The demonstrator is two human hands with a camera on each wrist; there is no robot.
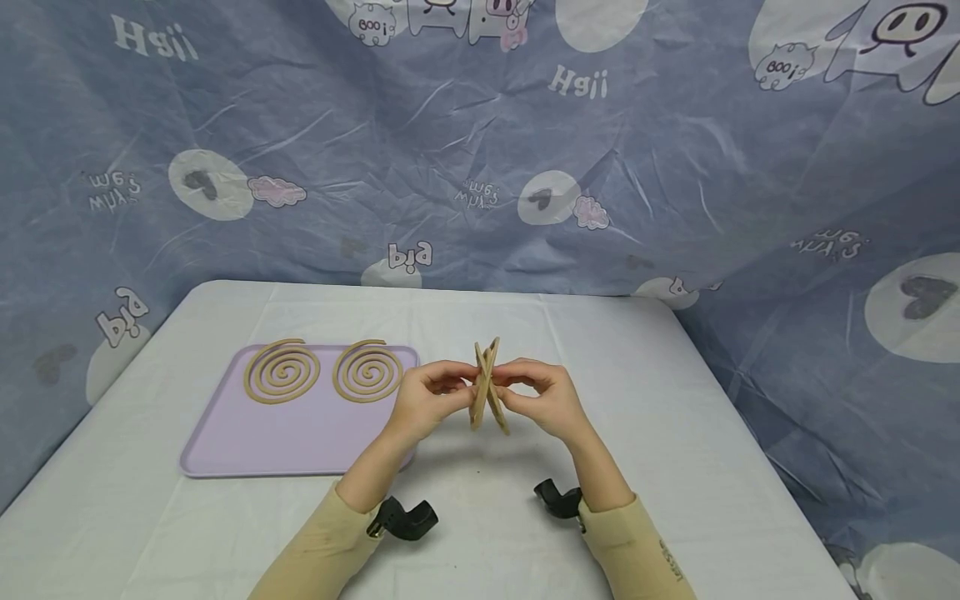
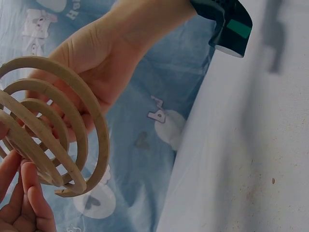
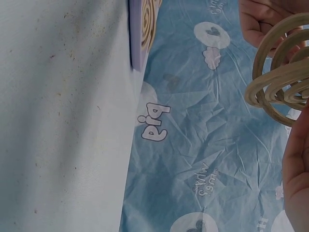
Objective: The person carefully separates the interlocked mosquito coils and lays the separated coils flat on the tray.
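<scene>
My left hand (image 1: pixel 431 400) and right hand (image 1: pixel 546 398) face each other above the table, pinching two tan mosquito coils between thumbs and fingers. Seen edge-on in the head view, one coil (image 1: pixel 491 354) crosses the other coil (image 1: pixel 499 414) in a narrow X. Their spiral rings pass through one another in the left wrist view, where the outer ring (image 2: pixel 104 140) of one stands wide. The right wrist view has the tangled coils (image 3: pixel 263 82) at its right edge, partly cut off. Fingers hide part of the coil centres.
On the left side of the table a lilac tray (image 1: pixel 300 454) bears two more mosquito coils, a left one (image 1: pixel 251 375) and a right one (image 1: pixel 337 375), lying flat near its far edge. White cloth (image 1: pixel 637 467) covers the table. A printed blue curtain (image 1: pixel 450 125) hangs behind.
</scene>
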